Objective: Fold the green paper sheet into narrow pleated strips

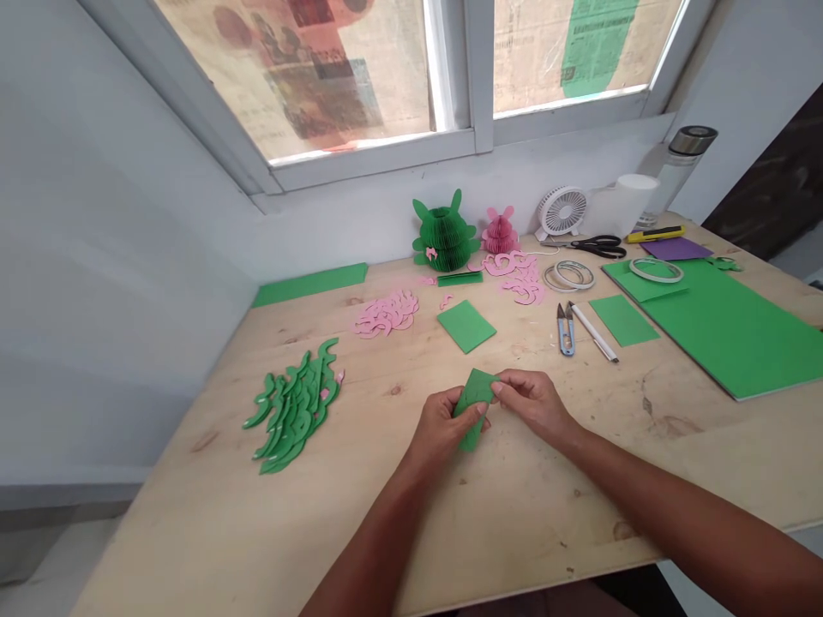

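A small folded piece of green paper point(474, 390) is held up over the near middle of the table. My left hand point(443, 424) is closed on its lower part, thumb across the front. At its right edge, my right hand point(531, 401) pinches the paper between thumb and fingers. Faint lines show on the paper's face, too small to make out. Just beyond the hands lies a flat green paper square point(466, 326). To the right are blue thread snips point(566, 330) and a white pen point(595, 332).
Green cut-outs point(296, 411) lie in a heap at left, pink cut-outs point(387, 314) behind. A green paper figure point(445, 240), pink paper figure point(500, 233), fan point(561, 212), scissors point(597, 246) and tape rolls point(569, 276) stand or lie at the back. Green sheets point(759, 330) cover the right.
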Demonstrator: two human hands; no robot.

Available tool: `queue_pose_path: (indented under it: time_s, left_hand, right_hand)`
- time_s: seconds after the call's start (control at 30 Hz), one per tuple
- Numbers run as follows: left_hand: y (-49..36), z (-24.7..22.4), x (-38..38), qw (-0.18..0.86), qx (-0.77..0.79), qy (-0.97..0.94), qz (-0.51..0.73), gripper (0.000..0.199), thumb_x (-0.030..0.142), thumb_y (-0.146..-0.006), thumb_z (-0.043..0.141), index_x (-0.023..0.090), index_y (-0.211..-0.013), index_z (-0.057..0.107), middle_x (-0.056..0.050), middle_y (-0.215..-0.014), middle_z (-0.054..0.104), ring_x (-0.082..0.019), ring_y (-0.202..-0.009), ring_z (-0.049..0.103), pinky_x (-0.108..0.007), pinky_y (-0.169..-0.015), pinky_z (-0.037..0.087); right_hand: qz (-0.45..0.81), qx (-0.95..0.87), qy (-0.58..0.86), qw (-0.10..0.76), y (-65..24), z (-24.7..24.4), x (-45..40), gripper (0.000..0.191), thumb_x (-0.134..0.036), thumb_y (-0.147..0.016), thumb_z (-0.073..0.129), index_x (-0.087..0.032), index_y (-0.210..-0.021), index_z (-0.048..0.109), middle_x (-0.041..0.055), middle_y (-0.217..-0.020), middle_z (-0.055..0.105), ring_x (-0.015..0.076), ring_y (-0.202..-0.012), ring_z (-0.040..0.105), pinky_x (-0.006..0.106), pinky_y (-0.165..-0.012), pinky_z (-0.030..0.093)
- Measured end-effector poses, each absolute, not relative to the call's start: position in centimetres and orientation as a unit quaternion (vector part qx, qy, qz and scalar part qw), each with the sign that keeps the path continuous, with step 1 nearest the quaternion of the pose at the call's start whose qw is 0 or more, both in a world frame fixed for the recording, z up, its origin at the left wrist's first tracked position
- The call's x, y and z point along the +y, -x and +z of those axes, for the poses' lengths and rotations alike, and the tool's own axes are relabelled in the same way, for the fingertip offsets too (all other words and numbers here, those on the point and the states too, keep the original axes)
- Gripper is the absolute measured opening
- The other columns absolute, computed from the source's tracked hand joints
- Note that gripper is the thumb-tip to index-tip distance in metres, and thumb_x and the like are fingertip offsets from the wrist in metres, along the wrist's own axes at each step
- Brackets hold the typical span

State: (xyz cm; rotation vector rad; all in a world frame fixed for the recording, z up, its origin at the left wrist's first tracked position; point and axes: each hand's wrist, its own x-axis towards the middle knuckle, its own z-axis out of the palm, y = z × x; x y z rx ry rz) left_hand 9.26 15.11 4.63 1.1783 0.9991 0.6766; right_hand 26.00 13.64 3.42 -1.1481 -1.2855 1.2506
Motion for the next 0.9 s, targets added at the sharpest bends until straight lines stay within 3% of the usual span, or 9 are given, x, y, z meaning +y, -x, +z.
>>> queue_pose_path:
  time_s: [0.27,0.9]
  left_hand:
    - [-9.35,4.74,14.78,0.701,0.423,-0.496,0.289,0.036,0.048,-0.069,0.071,0.015,-0.08,0.063,-0.002,-0.063,0.064,-0.013,-0.05,0.055,-0.025,-0.051,0.043]
    - [-9.3,4.96,14.93,0.701,0.414,-0.515,0.269,0.037,0.049,-0.07,0.069,0.015,-0.081,0.06,-0.004,-0.069,0.067,-0.014,-0.051,0.058,-0.024,-0.05,0.041]
  right_hand:
    - [0.563,-0.469,0.466,0.497,-26.12,3.28,14.0,0.033,-0.048,-0.071,0.069,-0.017,-0.082,0.068,0.0,-0.061,0.061,0.0127,-0.056,0.054,0.025,-0.052,0.043]
    - [0.552,-0.477,0.477,0.489,-26.22,3.87,13.92,0.029,-0.047,-0.073,0.067,-0.018,-0.075,0.068,0.0005,-0.061,0.061,0.0124,-0.057,0.053,0.026,-0.054,0.043]
